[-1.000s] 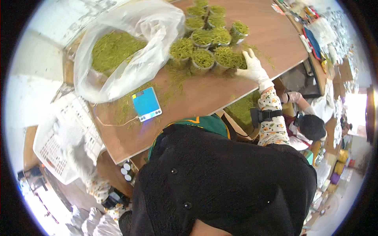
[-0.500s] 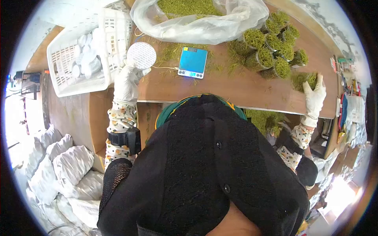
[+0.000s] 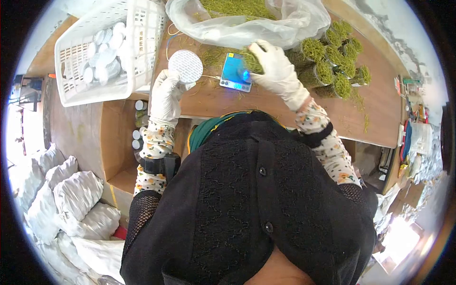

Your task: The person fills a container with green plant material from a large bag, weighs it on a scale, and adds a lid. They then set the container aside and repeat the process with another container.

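Note:
My left hand (image 3: 166,97), in a white glove, is closed on a round white lid (image 3: 185,67) with rows of print, to the left of the scale. My gloved right hand (image 3: 281,71) grips a jar of green strands (image 3: 251,61) at the right edge of the blue digital scale (image 3: 233,71). The display of the scale is lit. Right of my right hand stands a group of several open jars (image 3: 324,71) filled with the same green strands.
A clear plastic bag (image 3: 228,34) of green strands lies at the back. On the left a white basket (image 3: 135,52) holds several lidded containers (image 3: 105,54). Loose strands are scattered over the brown table (image 3: 351,118). White sacks (image 3: 78,194) are piled at the lower left.
My right hand has moved left from the table's right end to the scale, bringing the jar with it. My left hand and the lid have shifted slightly right.

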Motion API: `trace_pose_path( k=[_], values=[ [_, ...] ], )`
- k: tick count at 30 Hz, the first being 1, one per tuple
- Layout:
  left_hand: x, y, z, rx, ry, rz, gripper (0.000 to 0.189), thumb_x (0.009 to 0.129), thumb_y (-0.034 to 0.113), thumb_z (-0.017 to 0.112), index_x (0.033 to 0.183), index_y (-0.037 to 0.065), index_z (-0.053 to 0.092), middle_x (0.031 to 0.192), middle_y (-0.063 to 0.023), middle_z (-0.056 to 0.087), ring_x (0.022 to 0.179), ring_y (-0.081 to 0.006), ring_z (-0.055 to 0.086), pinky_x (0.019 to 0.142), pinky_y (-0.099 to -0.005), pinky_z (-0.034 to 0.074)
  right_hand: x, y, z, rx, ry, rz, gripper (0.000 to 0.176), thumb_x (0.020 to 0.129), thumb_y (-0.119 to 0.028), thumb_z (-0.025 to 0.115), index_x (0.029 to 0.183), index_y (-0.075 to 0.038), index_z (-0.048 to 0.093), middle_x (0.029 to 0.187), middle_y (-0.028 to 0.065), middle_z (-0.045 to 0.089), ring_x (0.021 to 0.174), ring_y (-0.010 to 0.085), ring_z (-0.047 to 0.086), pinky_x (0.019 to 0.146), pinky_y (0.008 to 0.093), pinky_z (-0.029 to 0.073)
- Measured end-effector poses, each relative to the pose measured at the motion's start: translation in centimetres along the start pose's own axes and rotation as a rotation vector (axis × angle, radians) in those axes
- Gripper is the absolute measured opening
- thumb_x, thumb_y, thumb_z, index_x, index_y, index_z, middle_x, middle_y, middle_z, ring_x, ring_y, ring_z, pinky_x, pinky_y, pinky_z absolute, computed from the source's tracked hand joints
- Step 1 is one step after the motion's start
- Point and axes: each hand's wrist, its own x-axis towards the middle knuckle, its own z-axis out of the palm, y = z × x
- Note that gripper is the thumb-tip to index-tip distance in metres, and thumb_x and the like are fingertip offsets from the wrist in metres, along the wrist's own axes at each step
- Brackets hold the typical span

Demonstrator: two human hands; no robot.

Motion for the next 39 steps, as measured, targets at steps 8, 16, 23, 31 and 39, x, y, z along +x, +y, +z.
trace_pose_path(
  k=[8,16,23,31,39],
  values=[
    [-0.4,-1.1,-1.9,-0.02,0.033,-0.013,0.012,0.091,0.017,0.067,0.098,0.011,0.061,0.113,-0.0082,0.068,0.104,-0.0218,0.065,0.089,-0.0452,0.055,2.9,-1.3,1.1,0.008,-0.128,0.013,0.075,0.074,-0.029,0.077,0.14,-0.01,0.048,0.139,0.0215,0.049,0.122,0.0417,0.049,0.105,0.0467,0.042],
    [0.6,-1.7,-0.2,-0.011,0.062,-0.024,0.013,0.092,0.021,0.067,0.088,0.011,0.062,0.093,-0.004,0.07,0.084,-0.0125,0.064,0.074,-0.0293,0.049,2.9,-1.0,2.3,-0.002,-0.113,0.014,0.075,0.074,-0.032,0.076,0.141,-0.011,0.048,0.142,0.0217,0.046,0.128,0.0421,0.045,0.108,0.0477,0.039],
    [1.6,-2.1,-1.3,0.035,-0.018,-0.064,0.01,0.091,0.02,0.068,0.091,0.011,0.063,0.105,-0.0073,0.071,0.1,-0.0184,0.066,0.089,-0.0389,0.052,3.2,0.0,0.9,0.01,0.1,-0.047,0.066,0.076,-0.034,0.074,0.134,-0.013,0.052,0.142,0.019,0.048,0.123,0.0434,0.049,0.104,0.0486,0.044],
    [3.3,2.8,9.7,0.302,-0.194,0.092,0.015,0.091,0.02,0.068,0.09,0.006,0.062,0.088,0.0007,0.061,0.081,-0.0079,0.055,0.075,-0.0273,0.044,3.8,-3.0,-5.5,0.16,0.342,-0.326,0.067,0.074,-0.025,0.079,0.134,-0.009,0.053,0.142,0.0198,0.049,0.126,0.0378,0.05,0.106,0.0441,0.041],
    [5.1,3.4,14.7,0.543,-0.517,0.186,0.022,0.09,0.024,0.072,0.083,0.007,0.06,0.076,0.0034,0.055,0.071,-0.0046,0.049,0.061,-0.0233,0.04,2.4,-2.5,-7.6,0.381,0.283,-0.353,0.101,0.074,-0.015,0.081,0.154,0.0,0.022,0.155,0.0235,0.031,0.144,0.0364,0.031,0.117,0.0426,0.024]
  ],
)
